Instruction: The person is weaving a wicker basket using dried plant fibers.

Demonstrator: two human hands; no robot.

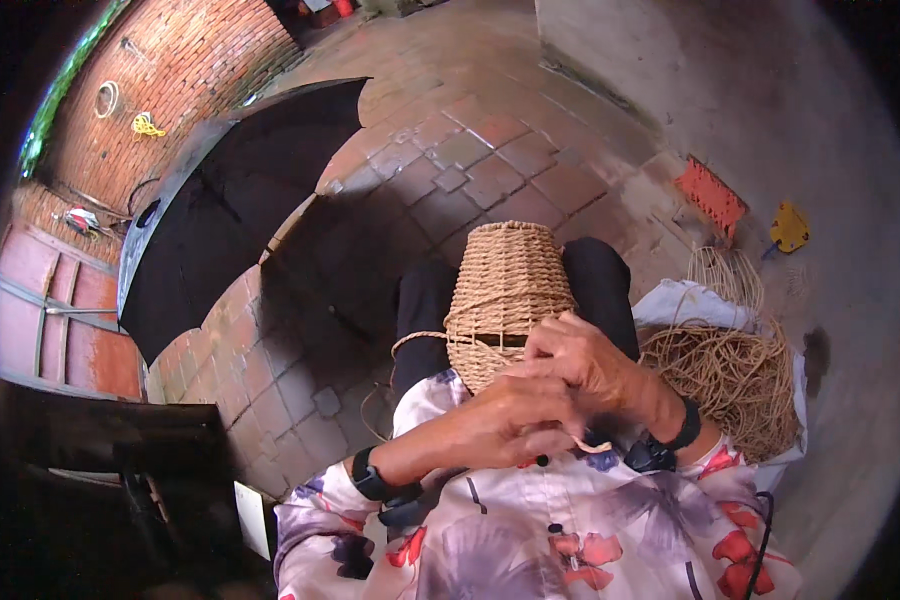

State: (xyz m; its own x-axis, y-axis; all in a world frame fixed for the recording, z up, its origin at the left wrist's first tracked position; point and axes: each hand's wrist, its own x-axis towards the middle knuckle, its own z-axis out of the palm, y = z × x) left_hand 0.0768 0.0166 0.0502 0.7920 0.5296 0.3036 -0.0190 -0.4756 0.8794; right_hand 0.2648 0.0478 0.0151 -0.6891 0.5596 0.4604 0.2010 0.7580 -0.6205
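A tan woven basket [505, 270] rests between my thighs, its narrower end away from me, with a gap across its lower weave. A loose cord [420, 335] loops out from its left side. My left hand [530, 420] is closed on a pale cord, whose short end [595, 445] pokes out below the fingers. My right hand [580, 360] is bent closed just above it, against the basket's near right part; its fingertips are partly hidden, and I cannot make out what they hold.
A heap of tan cord [720, 380] lies on a white sack [670, 305] at my right, beside a grey wall [840, 300]. An open black umbrella [240, 190] stands front left on the tiled floor [450, 210]. A dark object [170, 440] is at lower left.
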